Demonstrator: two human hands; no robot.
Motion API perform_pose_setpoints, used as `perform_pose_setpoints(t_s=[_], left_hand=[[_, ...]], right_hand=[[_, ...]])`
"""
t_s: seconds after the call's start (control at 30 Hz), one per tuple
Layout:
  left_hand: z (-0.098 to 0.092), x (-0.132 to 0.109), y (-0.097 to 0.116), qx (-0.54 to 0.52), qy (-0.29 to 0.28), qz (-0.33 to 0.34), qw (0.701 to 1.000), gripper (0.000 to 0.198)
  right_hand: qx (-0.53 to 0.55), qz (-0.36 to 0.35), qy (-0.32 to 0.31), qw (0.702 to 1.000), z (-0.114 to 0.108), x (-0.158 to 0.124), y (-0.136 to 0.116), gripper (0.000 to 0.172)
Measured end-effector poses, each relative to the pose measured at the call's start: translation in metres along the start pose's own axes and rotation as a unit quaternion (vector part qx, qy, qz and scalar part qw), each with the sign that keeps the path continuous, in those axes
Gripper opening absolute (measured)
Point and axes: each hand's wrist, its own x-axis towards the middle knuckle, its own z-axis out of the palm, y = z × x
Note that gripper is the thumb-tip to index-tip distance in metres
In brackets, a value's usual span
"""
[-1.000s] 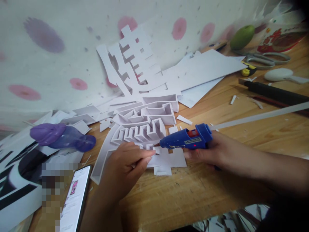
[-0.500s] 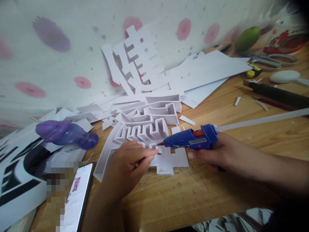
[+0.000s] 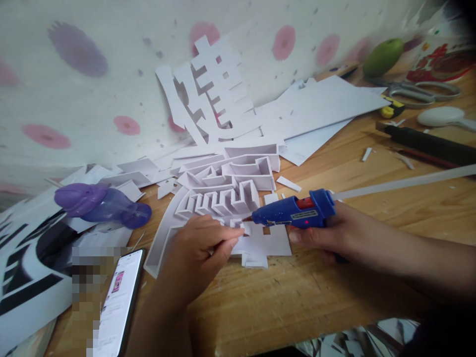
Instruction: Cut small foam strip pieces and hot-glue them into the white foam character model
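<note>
I see the white walled model (image 3: 223,198) lying on the wooden surface (image 3: 297,302), mid-view. I have the grip of my right hand (image 3: 332,233) wrapped around a blue hot-glue gun (image 3: 288,212), nozzle pointing left, just beside the left fingertips. My left hand (image 3: 201,255) reaches over the model; I cannot tell whether its grip pinches anything. Left of the model, I see a purple bottle (image 3: 106,204) and a lit smartphone (image 3: 119,302).
</note>
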Motion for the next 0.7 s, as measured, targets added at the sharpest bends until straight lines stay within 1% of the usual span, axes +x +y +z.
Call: perform_pose_setpoints(t_s=[0.1,0.23,0.43,0.7], left_hand=[[0.0000,-0.0002,-0.0005,0.000,-0.002,0.002,1.000,0.020],[0.0003,-0.0001,-0.0007,0.001,0.000,0.008,1.000,0.019],[0.0013,-0.0002,-0.0021,0.002,0.005,0.009,1.000,0.018],[0.0023,-0.0017,-0.0032,-0.009,0.002,-0.001,1.000,0.019]], right_hand=[[0.006,-0.008,0.003,1.000,0.0002,-0.0008,0.0006,0.014],[0.004,0.000,0.007,1.000,0.0002,-0.0007,0.0010,0.021],[0.020,0.006,-0.002,1.000,-0.0005,0.0000,0.0014,0.027],[0.002,0.028,-0.001,1.000,-0.0027,-0.0032,0.0045,0.021]])
